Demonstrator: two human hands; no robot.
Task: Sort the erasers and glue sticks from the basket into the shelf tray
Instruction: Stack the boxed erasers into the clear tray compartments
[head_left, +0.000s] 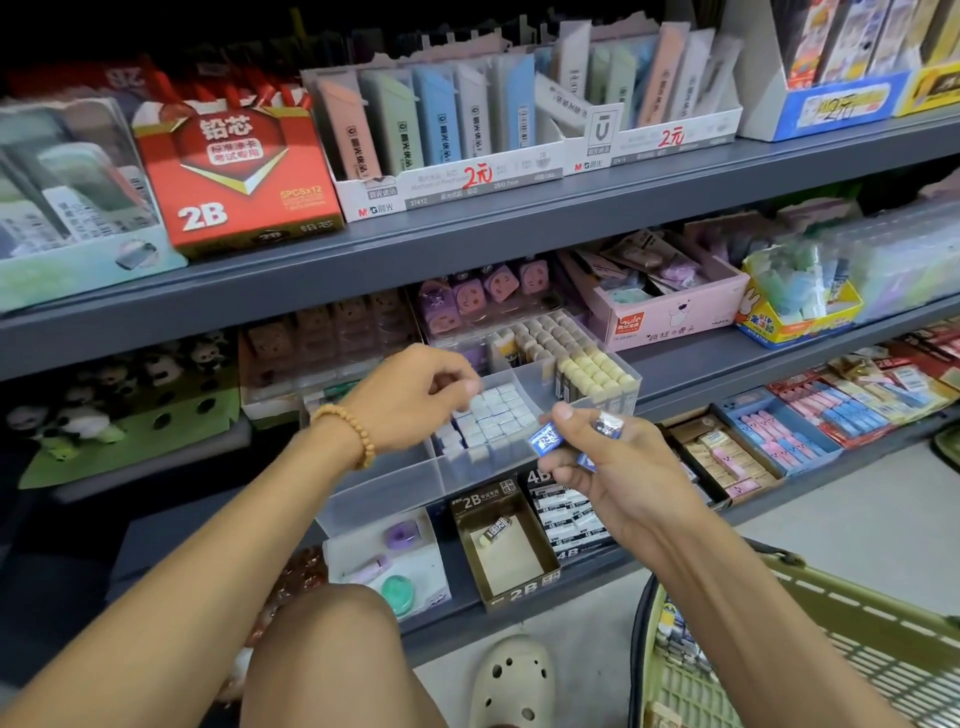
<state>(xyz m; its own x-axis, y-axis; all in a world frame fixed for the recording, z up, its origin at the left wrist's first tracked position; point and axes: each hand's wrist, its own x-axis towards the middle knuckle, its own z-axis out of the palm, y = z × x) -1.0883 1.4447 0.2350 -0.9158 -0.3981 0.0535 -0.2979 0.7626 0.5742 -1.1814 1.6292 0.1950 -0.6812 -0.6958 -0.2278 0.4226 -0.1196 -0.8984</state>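
My right hand (597, 457) is curled around several small erasers in blue wrappers (546, 440), one pinched upright between thumb and fingers, the others tucked against my palm. It hovers just in front of the clear shelf tray (384, 493), at its right front corner. My left hand (415, 400), with a wooden bead bracelet (349, 430) on the wrist, hangs over the tray's middle compartment with fingers bent and fingertips drawn together; I cannot tell whether it pinches anything. Directly below those fingers, rows of white erasers (493, 415) stand packed in that compartment. The compartment behind and to the right holds cream-tipped erasers (582, 358) in tight rows. At lower right, beneath my right forearm, the green basket (857, 649) sits on the floor with more small packets inside.
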